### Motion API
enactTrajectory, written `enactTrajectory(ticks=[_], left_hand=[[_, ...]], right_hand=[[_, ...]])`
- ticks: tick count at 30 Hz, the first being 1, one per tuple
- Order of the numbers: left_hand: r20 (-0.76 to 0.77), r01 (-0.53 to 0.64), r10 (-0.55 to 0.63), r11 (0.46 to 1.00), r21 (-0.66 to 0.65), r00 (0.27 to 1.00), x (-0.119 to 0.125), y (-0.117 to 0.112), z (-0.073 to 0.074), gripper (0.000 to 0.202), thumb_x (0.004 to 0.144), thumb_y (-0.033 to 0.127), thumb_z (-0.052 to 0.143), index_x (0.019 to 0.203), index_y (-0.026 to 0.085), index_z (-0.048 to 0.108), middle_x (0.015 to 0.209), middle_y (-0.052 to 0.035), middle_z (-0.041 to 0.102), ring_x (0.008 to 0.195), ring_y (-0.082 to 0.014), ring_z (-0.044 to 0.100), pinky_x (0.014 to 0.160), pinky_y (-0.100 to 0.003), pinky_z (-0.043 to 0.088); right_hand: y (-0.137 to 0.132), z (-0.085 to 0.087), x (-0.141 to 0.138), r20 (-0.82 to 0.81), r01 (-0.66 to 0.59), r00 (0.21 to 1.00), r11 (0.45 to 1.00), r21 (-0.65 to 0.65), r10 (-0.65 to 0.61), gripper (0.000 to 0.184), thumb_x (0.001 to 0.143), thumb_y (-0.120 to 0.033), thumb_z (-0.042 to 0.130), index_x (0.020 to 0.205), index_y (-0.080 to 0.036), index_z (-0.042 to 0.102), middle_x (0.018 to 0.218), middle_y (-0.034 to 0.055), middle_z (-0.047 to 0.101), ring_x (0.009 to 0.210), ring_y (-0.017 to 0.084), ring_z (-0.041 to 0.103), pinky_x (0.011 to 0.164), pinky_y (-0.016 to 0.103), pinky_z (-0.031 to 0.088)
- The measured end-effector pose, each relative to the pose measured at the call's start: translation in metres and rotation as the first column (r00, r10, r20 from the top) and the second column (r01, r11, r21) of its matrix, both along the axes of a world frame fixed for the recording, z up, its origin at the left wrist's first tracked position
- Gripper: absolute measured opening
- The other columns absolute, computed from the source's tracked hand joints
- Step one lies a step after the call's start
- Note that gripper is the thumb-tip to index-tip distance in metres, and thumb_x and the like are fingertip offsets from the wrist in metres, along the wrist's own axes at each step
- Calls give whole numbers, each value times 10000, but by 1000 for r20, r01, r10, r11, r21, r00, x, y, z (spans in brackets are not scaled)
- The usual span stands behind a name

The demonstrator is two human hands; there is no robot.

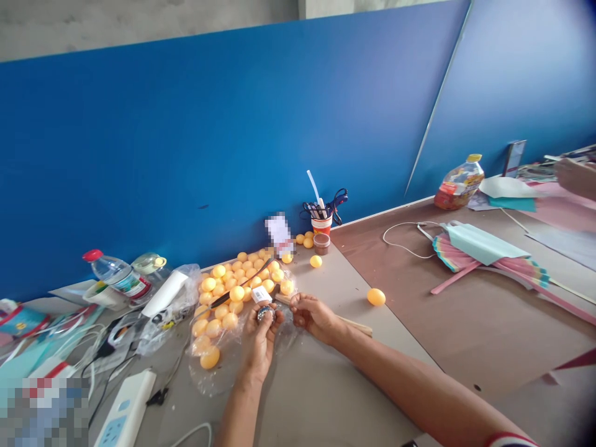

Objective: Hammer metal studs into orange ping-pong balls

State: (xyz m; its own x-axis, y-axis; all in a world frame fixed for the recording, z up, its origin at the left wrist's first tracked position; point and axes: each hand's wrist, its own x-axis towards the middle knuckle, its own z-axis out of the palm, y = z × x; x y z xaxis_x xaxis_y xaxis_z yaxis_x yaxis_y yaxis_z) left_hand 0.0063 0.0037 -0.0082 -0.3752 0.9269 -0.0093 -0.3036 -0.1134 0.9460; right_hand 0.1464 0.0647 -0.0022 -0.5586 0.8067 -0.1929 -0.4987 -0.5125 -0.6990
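Work seemingly unfinished: silvery ball [266, 313] pinched in left grip [261, 338]; right grip [317, 316] curled nearby, pinching unclear; orange table-tennis balls [236, 293] untouched.

Blue partition [162, 155] stands along desk's [321, 397] far edge; narrow seam [437, 102] divides its panels. Grey, mottled wall [139, 25] above and behind. Desktop grey; brown surface [405, 335] adjoins its right edge. Light brightens the right-hand panel; source out of view.
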Motion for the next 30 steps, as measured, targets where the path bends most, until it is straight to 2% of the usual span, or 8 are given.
enactTrajectory(ticks=[3,11,17,20,24,30], left_hand=[[-73,-8,8,1000,2,997,2,-1,-1,338,691,402,761,938,235,601,961,-33,677,771,-175,685,715,-336,588],[-286,15,-18,1000,-13,958,5,-3,-4,395,724,400,736,1031,209,577,980,-46,689,905,-214,681,836,-371,547],[-381,-16,21,1000,17,924,5,-3,-7,464,714,419,756,1079,211,558,982,-47,688,905,-218,677,834,-359,533],[-305,22,-19,1000,6,952,6,-2,-7,436,733,436,736,1063,206,566,995,-51,679,900,-213,680,831,-367,549],[-122,6,-9,1000,-22,993,5,-1,-4,452,727,468,727,1063,211,568,1006,-55,685,829,-204,694,775,-365,575],[24,22,-21,1000,-23,999,5,-1,2,435,709,448,752,1063,260,582,951,-16,699,752,-181,688,702,-326,570]], right_hand=[[0,-1,0,14,-5,1000,1000,25,5,133,545,-209,663,645,-177,582,528,-51,523,419,63,359,479,247,305],[0,-3,-1,50,-15,999,999,44,13,147,569,-234,683,637,-181,564,456,-69,469,409,72,377,474,241,278],[-2,-3,0,73,-40,997,997,72,35,116,609,-211,675,663,-172,580,485,-63,490,423,70,392,501,247,284],[-2,-1,0,53,-43,998,996,72,40,108,608,-200,671,662,-169,583,496,-52,513,430,72,403,507,246,288],[-1,-2,0,31,-38,999,998,55,36,133,594,-215,695,658,-165,590,514,-50,525,420,72,412,496,246,300],[0,-5,-1,42,-36,999,996,84,33,150,601,-226,701,677,-166,587,521,-56,521,421,72,424,490,241,304]])
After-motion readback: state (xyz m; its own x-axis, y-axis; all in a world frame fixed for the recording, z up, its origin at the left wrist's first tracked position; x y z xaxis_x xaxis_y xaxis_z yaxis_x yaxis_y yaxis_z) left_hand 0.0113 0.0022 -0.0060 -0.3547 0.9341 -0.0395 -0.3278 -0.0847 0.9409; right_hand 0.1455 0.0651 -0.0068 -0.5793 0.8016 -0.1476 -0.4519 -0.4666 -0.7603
